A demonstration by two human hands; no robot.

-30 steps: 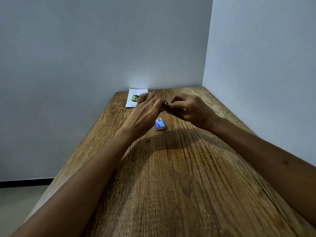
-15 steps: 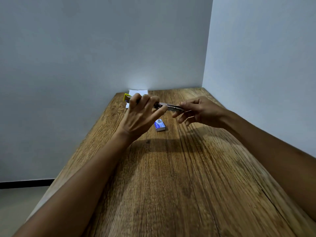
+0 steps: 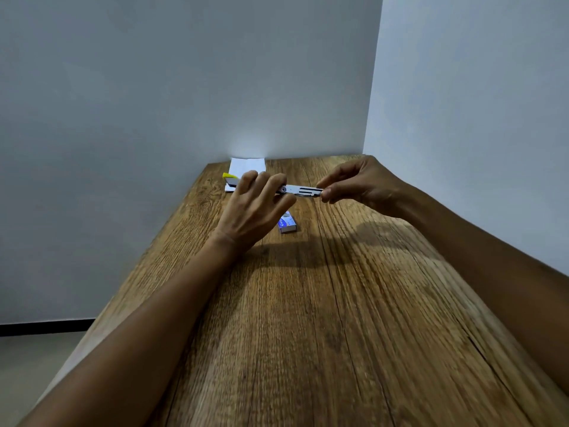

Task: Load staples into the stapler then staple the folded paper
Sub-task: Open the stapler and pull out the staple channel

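The stapler (image 3: pixel 300 190) is swung wide open and held level above the table. Its yellow end pokes out to the left and its metal staple channel stretches right. My left hand (image 3: pixel 257 203) grips the yellow half from the near side, with the fingers curled over it. My right hand (image 3: pixel 357 184) pinches the tip of the metal channel between thumb and fingers. A small blue and white staple box (image 3: pixel 288 224) lies on the wood just below my left hand. The folded white paper (image 3: pixel 246 166) lies against the back wall, partly hidden by the stapler.
The wooden table (image 3: pixel 308 318) is long and narrow, set into a corner with walls behind and to the right. Its left edge drops off to the floor. Both my forearms reach over the near part of the table.
The stapler has been swung open from folded to a straight line. My hands have moved apart, the right one travelling right along the metal channel to its tip.
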